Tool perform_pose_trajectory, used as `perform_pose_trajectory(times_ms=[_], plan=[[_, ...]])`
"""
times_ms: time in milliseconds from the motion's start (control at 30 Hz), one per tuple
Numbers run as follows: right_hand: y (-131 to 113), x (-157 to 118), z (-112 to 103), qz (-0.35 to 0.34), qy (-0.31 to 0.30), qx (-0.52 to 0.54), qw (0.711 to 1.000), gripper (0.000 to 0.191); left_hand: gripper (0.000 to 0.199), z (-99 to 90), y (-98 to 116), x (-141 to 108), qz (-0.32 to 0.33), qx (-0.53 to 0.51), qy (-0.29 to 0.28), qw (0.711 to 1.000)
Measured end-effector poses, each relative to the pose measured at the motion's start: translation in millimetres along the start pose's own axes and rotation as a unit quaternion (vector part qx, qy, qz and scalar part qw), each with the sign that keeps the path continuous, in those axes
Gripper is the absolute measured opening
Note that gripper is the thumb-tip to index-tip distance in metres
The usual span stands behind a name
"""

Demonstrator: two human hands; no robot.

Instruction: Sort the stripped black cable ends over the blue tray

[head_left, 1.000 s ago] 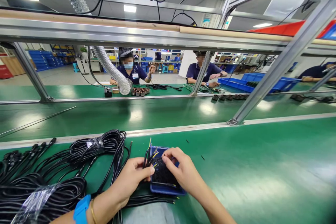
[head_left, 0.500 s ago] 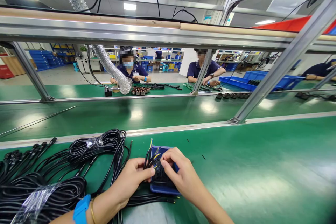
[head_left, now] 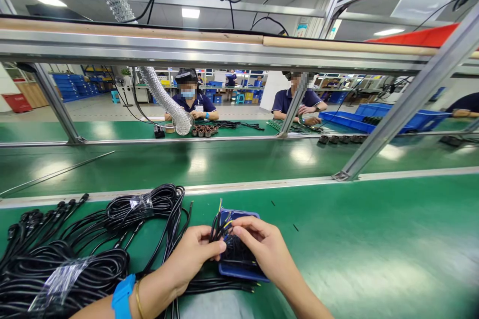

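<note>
My left hand [head_left: 200, 254] is closed round several black cables [head_left: 216, 229], whose stripped ends show thin yellow wires. Beside it my right hand [head_left: 262, 244] pinches at a yellow wire end [head_left: 227, 224] among those tips, thumb against forefinger. Both hands are over a small blue tray [head_left: 243, 273] holding a tangle of short black pieces [head_left: 236, 250]. More black cables with bare ends [head_left: 224, 285] lie along the tray's near side.
Coiled black cable bundles [head_left: 90, 279], bound with clear film, cover the left of the green bench [head_left: 374, 239]. Black connectors [head_left: 60, 212] lie behind them. A metal post [head_left: 407, 99] slants up at right. Across the line, two co-workers [head_left: 198, 102] sit near blue bins [head_left: 404, 117].
My right hand has shifted slightly, with its fingertips now on a yellow wire end. My left hand keeps its hold on the cables. The whole view has slid a little.
</note>
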State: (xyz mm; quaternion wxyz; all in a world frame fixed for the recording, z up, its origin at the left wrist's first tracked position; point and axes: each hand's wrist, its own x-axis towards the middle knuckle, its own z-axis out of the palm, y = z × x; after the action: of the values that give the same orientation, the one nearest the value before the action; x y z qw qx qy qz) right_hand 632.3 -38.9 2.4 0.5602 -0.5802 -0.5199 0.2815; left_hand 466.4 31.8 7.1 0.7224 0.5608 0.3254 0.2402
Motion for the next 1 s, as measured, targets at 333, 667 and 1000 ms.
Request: perform_pose_trajectory(times_ms=[333,667,1000], plan=[[-5.0,-1.5,-0.6,-0.057,0.018,-0.094,0.994,0.016,0.028,2.5,4.5,-2.1,-0.003,-0.010,0.003,1.000],[-6.3,-1.0,-0.1,-0.073,0.020,-0.110,0.991,0.015,0.026,1.2,1.9,-0.9,-0.007,-0.007,-0.002,1.000],[-2.9,-3.0,1.1,-0.071,-0.023,-0.113,0.991,0.015,0.023,0.8,-0.2,-1.5,-0.007,-0.011,0.001,1.000]])
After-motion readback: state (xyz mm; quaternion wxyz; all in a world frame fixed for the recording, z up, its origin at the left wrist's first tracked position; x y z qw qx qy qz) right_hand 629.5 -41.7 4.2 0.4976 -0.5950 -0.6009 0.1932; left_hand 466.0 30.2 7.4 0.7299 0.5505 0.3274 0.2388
